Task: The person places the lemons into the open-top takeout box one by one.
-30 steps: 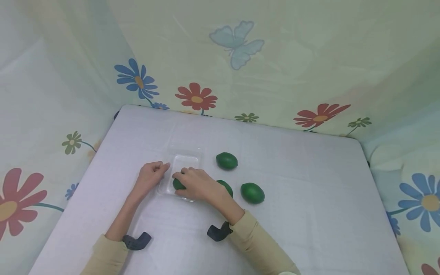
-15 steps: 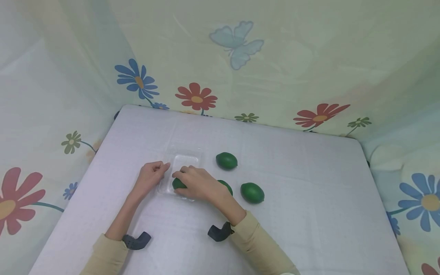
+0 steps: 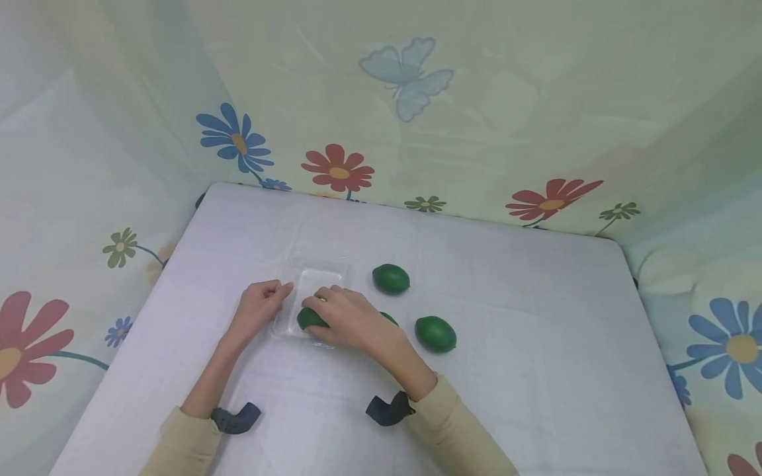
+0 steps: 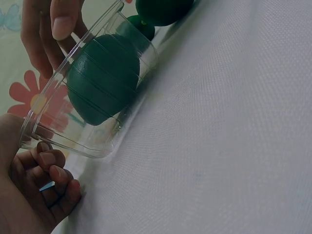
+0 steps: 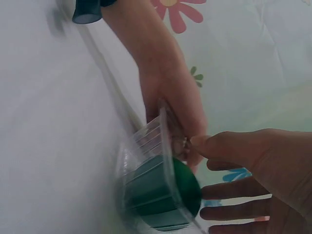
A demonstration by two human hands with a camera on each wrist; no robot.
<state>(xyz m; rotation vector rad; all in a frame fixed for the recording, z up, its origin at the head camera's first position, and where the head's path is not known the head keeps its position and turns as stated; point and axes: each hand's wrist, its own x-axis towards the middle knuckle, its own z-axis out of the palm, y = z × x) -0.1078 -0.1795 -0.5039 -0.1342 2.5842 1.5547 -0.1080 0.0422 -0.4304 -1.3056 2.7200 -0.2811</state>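
A clear plastic container (image 3: 318,279) stands on the table at left of centre in the head view. My left hand (image 3: 260,305) pinches its left rim between thumb and curled fingers, as the left wrist view shows. Inside the near part of the container lies a dark green lime (image 4: 103,78). Over it is my right hand (image 3: 352,320), its fingers spread and loosely extended. In the right wrist view these fingers (image 5: 234,212) stand right at the lime's side without curling round it. The right hand partly covers the lime in the head view.
Two more limes lie right of the container, a far lime (image 3: 391,279) and a nearer lime (image 3: 436,334). Another lime (image 3: 389,318) is mostly hidden behind the right hand. The white table (image 3: 536,330) ends at a flowered curtain (image 3: 476,119).
My right hand has loosened from the lime and drawn slightly back to the right, so more of the lime shows. The left hand has stayed at the container's rim.
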